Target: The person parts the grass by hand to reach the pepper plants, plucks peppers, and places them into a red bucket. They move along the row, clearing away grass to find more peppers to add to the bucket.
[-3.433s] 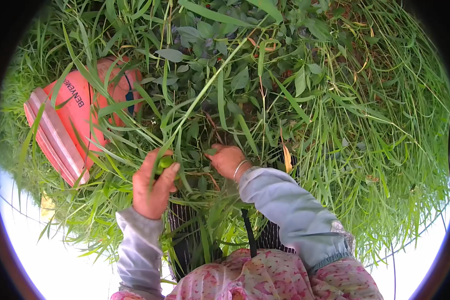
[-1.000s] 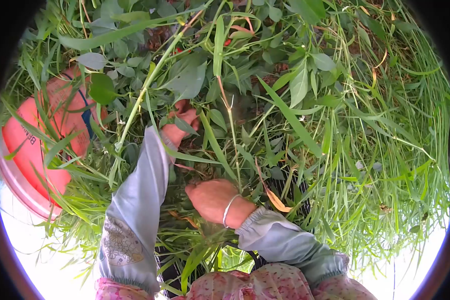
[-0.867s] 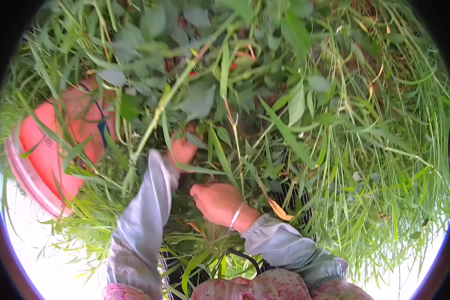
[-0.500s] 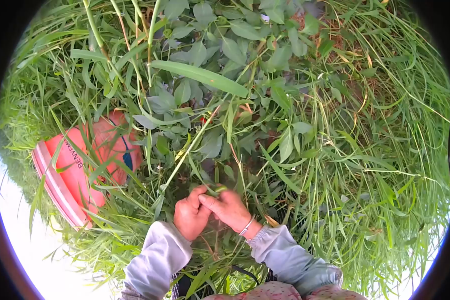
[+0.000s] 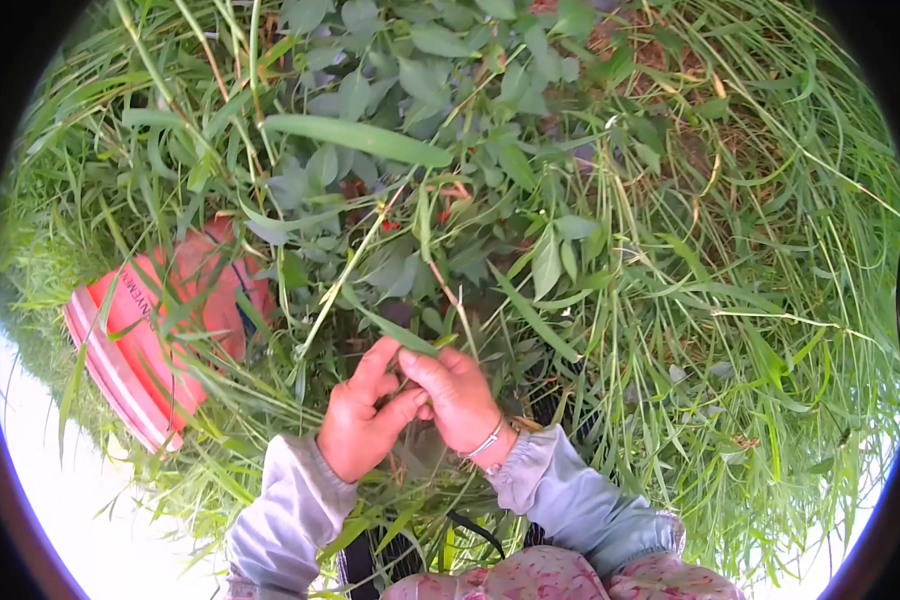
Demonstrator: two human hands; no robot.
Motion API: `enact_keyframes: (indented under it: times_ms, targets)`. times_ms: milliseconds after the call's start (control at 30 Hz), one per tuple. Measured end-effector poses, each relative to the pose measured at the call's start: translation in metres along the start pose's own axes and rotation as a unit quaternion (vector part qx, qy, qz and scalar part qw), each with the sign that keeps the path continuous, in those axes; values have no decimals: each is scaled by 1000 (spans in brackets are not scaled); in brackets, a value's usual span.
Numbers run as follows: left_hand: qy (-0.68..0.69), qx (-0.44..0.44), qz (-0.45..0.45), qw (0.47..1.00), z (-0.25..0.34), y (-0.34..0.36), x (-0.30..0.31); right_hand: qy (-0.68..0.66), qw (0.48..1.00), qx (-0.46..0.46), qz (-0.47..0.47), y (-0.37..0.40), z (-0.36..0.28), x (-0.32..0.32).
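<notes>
My left hand [image 5: 362,412] and my right hand [image 5: 457,402] meet low among the plants, their fingertips touching. On my left hand the fingers are bent, with thumb and forefinger reaching to the right hand. My right hand, with a silver bracelet [image 5: 486,438] at its wrist, is closed, its thumb pressed on the fingers. What lies between the fingers is too hidden to name. A broad grass blade [image 5: 398,331] runs down to the fingertips. Ahead stand leafy green plants [image 5: 425,80], and a small red spot [image 5: 390,224] shows among their leaves.
A salmon-pink bucket [image 5: 160,325] with a pale rim leans on its side in the grass at left, partly covered by blades. Long grass [image 5: 750,400] crowds the right side. A long wide leaf [image 5: 360,140] and several thick stems cross the upper left.
Both hands have shifted slightly left; the left fingers and thumb have spread a little. A yellow-green bit seen at the right fingers is out of sight. The view has moved slightly.
</notes>
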State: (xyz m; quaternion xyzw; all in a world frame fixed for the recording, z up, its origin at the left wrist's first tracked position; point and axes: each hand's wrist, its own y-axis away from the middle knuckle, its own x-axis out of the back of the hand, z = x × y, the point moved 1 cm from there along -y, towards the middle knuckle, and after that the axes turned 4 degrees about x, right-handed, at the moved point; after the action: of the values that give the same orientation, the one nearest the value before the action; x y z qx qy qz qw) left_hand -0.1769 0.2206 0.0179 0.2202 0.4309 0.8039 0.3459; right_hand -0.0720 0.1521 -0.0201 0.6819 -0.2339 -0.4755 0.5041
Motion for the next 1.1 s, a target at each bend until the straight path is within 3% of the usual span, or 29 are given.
enact_keyframes:
  times_ms: [133,167,267,300,400,433,533,667,767,833,900,1033,1100]
  targets:
    - [-73,18,-7,997,3,3,2,3,999,13,41,1,0,3]
    - [-136,78,-40,987,15,6,7,10,998,31,51,-1,-4,5]
    - [-183,69,-33,980,-1,24,7,-79,981,146,102,-21,-19,26]
    - [-252,57,-22,966,-7,29,9,-106,984,109,93,-19,-19,26]
    - [-330,-104,18,938,-22,19,16,-38,994,91,54,-14,-17,15]
    - [-302,-96,15,948,-13,13,17,-41,993,83,69,-14,-18,13]
    - [-280,-91,132,946,10,-2,7,9,998,24,58,-15,-17,16]
    - [-175,-51,88,979,-4,-11,-5,41,997,55,41,-16,-6,9]
    - [-98,-119,106,982,-18,-14,-3,62,997,30,32,-14,-7,13]
    - [44,-1,103,994,-15,-9,-4,46,998,15,45,-11,-8,10]
    - [211,109,127,963,-1,-6,-11,-25,999,22,37,-9,-10,7]
    - [349,103,157,918,4,-8,-29,-114,991,53,40,-11,-8,7]
    - [284,71,185,938,-3,-5,-37,-143,988,43,38,-10,-10,11]
